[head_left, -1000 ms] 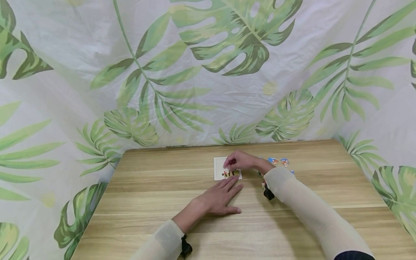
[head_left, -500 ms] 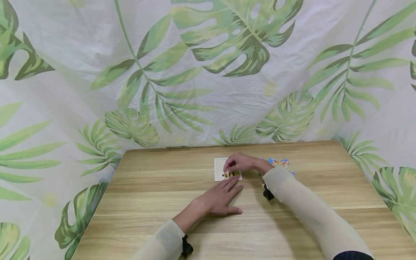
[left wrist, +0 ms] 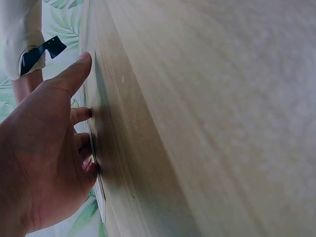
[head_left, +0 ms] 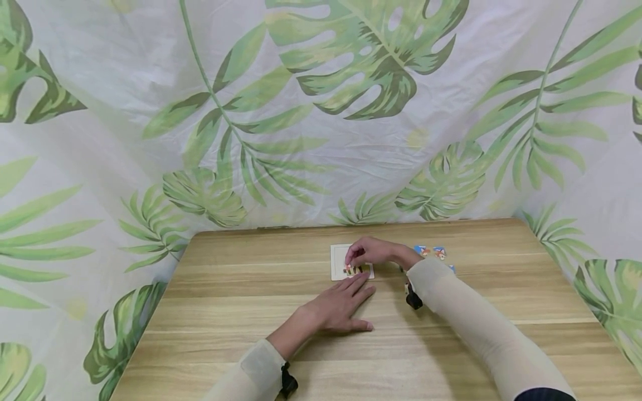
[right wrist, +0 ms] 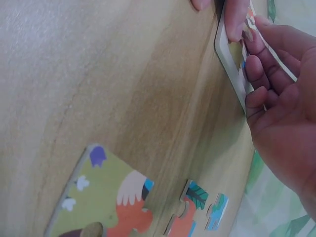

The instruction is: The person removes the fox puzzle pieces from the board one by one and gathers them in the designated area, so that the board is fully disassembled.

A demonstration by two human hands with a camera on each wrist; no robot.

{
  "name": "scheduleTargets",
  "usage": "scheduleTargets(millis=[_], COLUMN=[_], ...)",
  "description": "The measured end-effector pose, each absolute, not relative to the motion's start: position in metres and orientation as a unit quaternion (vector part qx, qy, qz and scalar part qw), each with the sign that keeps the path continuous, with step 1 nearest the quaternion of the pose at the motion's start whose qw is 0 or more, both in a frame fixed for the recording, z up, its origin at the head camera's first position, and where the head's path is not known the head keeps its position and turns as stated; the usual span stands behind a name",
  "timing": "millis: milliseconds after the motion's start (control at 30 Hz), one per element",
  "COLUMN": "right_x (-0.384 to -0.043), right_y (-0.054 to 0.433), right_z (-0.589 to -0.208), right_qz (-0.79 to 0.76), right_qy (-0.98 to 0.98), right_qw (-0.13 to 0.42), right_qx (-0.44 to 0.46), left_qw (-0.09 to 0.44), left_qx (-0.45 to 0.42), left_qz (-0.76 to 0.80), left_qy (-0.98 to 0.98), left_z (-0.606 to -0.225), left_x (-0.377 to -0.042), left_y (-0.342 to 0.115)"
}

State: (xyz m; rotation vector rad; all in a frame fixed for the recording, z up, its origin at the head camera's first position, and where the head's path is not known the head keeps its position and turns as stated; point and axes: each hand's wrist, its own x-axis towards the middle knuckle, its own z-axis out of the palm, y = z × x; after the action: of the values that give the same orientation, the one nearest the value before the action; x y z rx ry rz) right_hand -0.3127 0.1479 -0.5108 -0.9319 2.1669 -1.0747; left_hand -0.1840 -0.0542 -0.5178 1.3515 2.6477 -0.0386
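A white square puzzle board [head_left: 338, 257] lies flat toward the far side of the table. Along its near edge sits a yellow-and-dark striped puzzle part [head_left: 358, 269]. My left hand [head_left: 341, 306] is spread palm down, its fingertips on the board's near edge. Over the board, my right hand [head_left: 371, 250] has curled fingers, with thumb and index pinching a small puzzle piece at the left end of the striped part. The piece is mostly hidden behind the fingers. In the right wrist view the right fingers [right wrist: 256, 71] rest along the board's rim.
Several loose puzzle pieces [head_left: 439, 253] lie right of the board, partly behind the right forearm. In the right wrist view a large green-and-orange piece [right wrist: 111, 190] is near the camera. A leaf-print cloth [head_left: 281, 139] hangs behind the wooden table [head_left: 241, 312].
My right hand has lowered slightly, bringing its thumb and index down to the left end of the striped part. The left hand stays in place on the board's edge.
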Motion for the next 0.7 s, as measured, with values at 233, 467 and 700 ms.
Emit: scheduleTargets(millis=[233,467,700], right_x=[-0.312,-0.3093,-0.3067], right_y=[0.1491,0.149,0.1491], right_z=[-0.5113,-0.5124,-0.5128], right_qz=[-0.41,-0.416,-0.437], right_qy=[0.796,0.803,0.812], right_qw=[0.277,0.264,0.244], right_qx=[-0.349,-0.336,-0.3], left_qw=[0.089,0.088,0.088], left_qx=[0.452,0.452,0.45], left_qz=[-0.01,-0.01,-0.01], left_qy=[0.888,0.888,0.889], left_z=[-0.516,-0.518,-0.5178], left_x=[-0.1832,-0.1833,-0.1832], left_y=[-0.0544,-0.0544,-0.0548])
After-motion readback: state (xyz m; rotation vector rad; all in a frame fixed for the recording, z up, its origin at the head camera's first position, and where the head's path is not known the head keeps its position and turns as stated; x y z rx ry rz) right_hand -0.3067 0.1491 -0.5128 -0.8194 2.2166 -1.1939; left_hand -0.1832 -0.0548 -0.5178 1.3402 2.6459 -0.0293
